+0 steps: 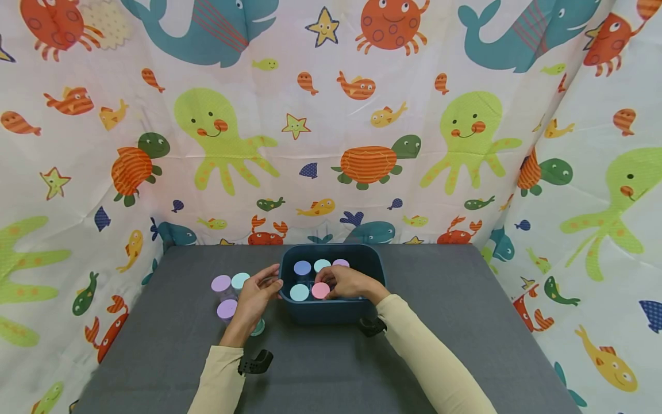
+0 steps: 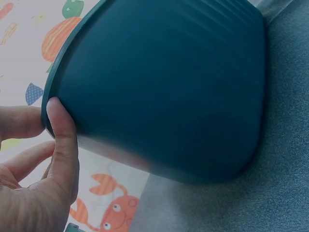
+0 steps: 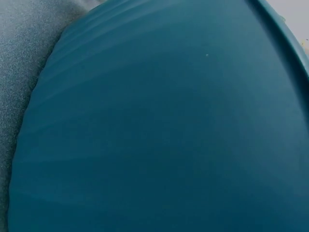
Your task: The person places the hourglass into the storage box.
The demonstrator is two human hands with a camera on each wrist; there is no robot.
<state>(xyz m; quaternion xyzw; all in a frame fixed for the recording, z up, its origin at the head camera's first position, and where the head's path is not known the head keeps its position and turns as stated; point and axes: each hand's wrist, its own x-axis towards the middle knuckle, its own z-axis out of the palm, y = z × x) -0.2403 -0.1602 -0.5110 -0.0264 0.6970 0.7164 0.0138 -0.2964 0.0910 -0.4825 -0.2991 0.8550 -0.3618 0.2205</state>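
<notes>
Blue bin: it stands on the grey worktop [image 1: 439, 322], near its far edge; the bin [image 1: 331, 313] has several lidded containers inside.
Back row in bin: one blue lid [image 1: 302, 268], one pale-blue lid [image 1: 322, 265], one purple lid [image 1: 340, 262].
Front row in bin: one mint lid [image 1: 299, 292] and, just beside, the pink-lidded container [image 1: 320, 291].
Right hand: the right hand [image 1: 349, 283] is inside the bin, its fingers curled at the pink-lidded container and pinching it; it covers the bin's right part.
Left hand: the left hand [image 1: 256, 299] pinches the bin's left rim.
Outside, left: two purple-lidded containers [image 1: 226, 309], one light-blue-lidded container [image 1: 240, 280], and one green-lidded container [image 1: 257, 328], partly hidden by the left hand.
Behind: a sea-animal curtain [image 1: 320, 201].
</notes>
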